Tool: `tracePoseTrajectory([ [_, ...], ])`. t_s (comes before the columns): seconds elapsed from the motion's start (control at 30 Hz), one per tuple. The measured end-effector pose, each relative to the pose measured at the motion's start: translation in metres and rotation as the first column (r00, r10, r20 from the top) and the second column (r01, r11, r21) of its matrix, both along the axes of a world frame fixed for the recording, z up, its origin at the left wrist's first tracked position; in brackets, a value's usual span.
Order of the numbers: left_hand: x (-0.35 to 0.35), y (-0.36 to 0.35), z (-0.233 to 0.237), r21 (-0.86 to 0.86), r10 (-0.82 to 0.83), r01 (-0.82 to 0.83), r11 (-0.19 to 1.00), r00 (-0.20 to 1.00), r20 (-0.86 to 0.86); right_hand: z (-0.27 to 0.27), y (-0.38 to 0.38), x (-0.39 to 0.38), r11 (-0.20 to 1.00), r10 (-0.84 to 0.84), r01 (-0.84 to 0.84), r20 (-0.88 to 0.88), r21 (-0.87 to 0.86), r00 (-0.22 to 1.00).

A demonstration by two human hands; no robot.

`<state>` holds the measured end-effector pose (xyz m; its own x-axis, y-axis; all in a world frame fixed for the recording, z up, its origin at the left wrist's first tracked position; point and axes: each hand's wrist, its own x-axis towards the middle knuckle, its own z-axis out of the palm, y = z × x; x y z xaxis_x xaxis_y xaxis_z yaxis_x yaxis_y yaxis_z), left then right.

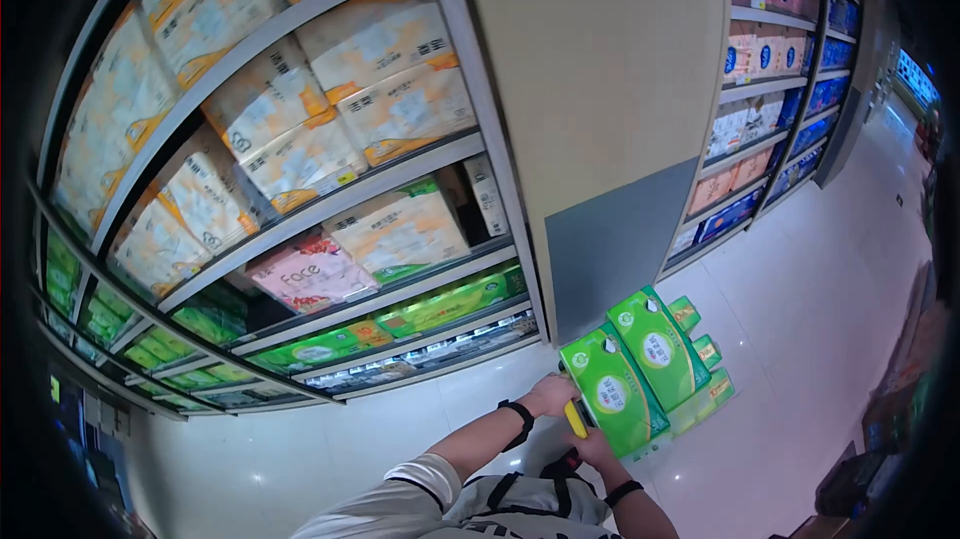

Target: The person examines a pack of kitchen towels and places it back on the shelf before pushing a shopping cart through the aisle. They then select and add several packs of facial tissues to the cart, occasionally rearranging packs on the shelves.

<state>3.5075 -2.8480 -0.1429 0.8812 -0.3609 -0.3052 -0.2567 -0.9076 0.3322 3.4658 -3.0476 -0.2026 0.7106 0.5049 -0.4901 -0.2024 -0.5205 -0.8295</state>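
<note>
A short yellow bar [576, 419] that looks like a handle shows between my two hands, at the near side of some green packs. My left hand [552, 395] is closed at the bar's upper end, with a dark band on the wrist. At the lower end, my right hand [594, 448] is closed too; its fingers are partly hidden. Just beyond lie large green tissue packs, a nearer one [610, 394] and a farther one [655, 347], side by side on top of a stack. Smaller green packs [708, 350] stick out at the stack's far side. What supports the stack is hidden.
Shelves of white and orange tissue packs [390, 49] rise on the left, with a pink pack [312, 272] lower down. A beige panel [600, 69] with a grey base stands ahead. More stocked shelves [765, 64] continue to the right. The pale tiled floor [800, 309] is shiny.
</note>
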Motion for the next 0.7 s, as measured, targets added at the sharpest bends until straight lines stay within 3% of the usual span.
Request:
tracePoseTrajectory([
  [0.07, -0.018, -0.003, -0.011, -0.063, 0.118, -0.112, 0.992, 0.988, 0.102, -0.032, -0.001, -0.002, 1.000, 0.005, -0.005, -0.009, 0.008, 1.000],
  [0.13, -0.038, -0.008, -0.021, -0.114, 0.230, -0.214, 0.970, 0.960, 0.161, 0.004, -0.001, -0.009, 1.000, -0.020, 0.020, -0.052, 0.002, 0.998],
  [0.2, -0.057, -0.016, -0.029, -0.152, 0.338, -0.314, 0.937, 0.926, 0.171, 0.005, -0.004, -0.016, 0.999, 0.000, 0.000, -0.006, -0.047, 1.000],
  [0.23, -0.065, -0.018, -0.033, -0.180, 0.374, -0.342, 0.922, 0.907, 0.195, -0.003, -0.004, -0.021, 0.999, -0.045, 0.046, -0.092, 0.010, 0.995],
  [0.3, -0.087, -0.026, -0.045, -0.235, 0.437, -0.387, 0.891, 0.871, 0.222, -0.011, -0.014, -0.027, 0.999, 0.001, -0.005, -0.072, -0.052, 0.997],
  [0.5, -0.165, -0.050, -0.018, -0.199, 0.538, -0.504, 0.840, 0.820, 0.193, 0.012, -0.039, -0.061, 0.970, 0.185, -0.176, 0.040, -0.166, 0.982],
  [0.6, -0.203, -0.067, -0.026, -0.243, 0.560, -0.505, 0.828, 0.735, 0.382, 0.020, -0.054, -0.075, 0.946, 0.279, -0.266, 0.048, -0.185, 0.959],
  [0.7, -0.229, -0.085, -0.037, -0.332, 0.587, -0.487, 0.808, 0.716, 0.378, 0.009, -0.079, -0.080, 0.897, 0.408, -0.346, 0.213, -0.274, 0.888],
])
